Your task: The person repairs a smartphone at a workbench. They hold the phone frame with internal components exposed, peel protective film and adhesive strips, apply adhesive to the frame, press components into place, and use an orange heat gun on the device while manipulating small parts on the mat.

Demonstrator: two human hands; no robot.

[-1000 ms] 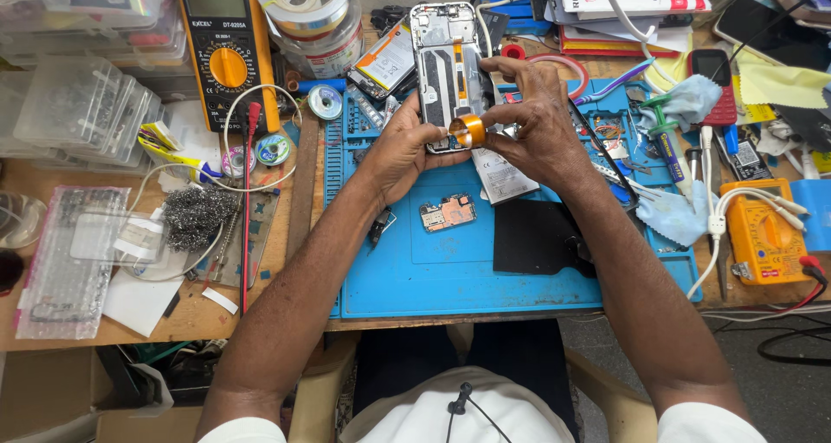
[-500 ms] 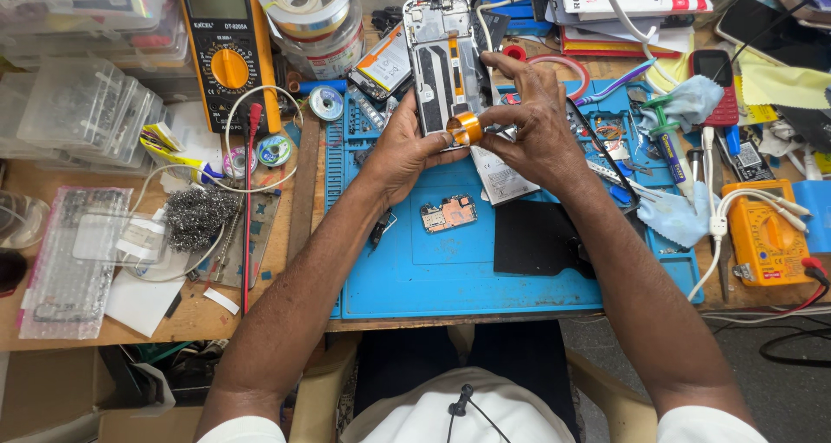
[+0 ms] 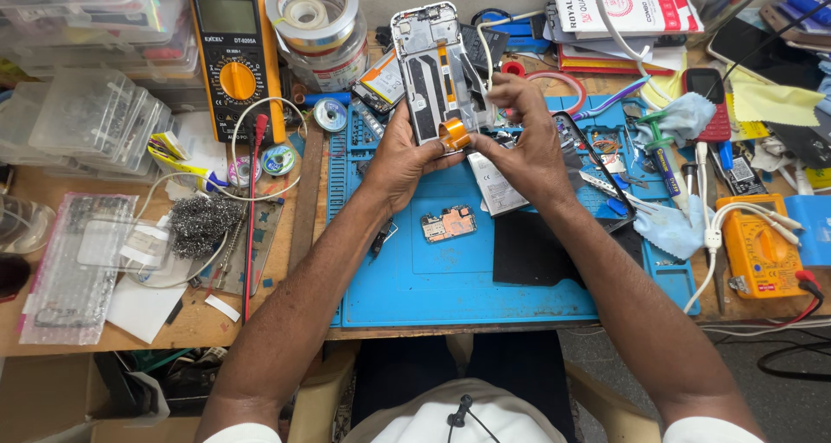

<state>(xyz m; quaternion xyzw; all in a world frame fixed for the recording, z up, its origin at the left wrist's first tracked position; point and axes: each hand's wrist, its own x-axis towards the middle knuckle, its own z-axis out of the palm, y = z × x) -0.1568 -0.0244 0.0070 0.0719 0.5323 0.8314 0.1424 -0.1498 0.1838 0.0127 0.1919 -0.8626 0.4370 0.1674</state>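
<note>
Hands grip one opened phone frame [image 3: 430, 67] above the blue mat [image 3: 450, 279]: left hand [image 3: 407, 157] clamped on its lower edge, right hand [image 3: 519, 140] pinching the orange flex strip [image 3: 454, 132].

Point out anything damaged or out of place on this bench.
The opened phone held by the left hand and right hand has no back cover, and a loose circuit board lies alone on the blue mat.

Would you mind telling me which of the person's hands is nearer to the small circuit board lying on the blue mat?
Left. The left hand grips the opened phone almost directly above the circuit board; the right hand is farther up and to the right.
</note>
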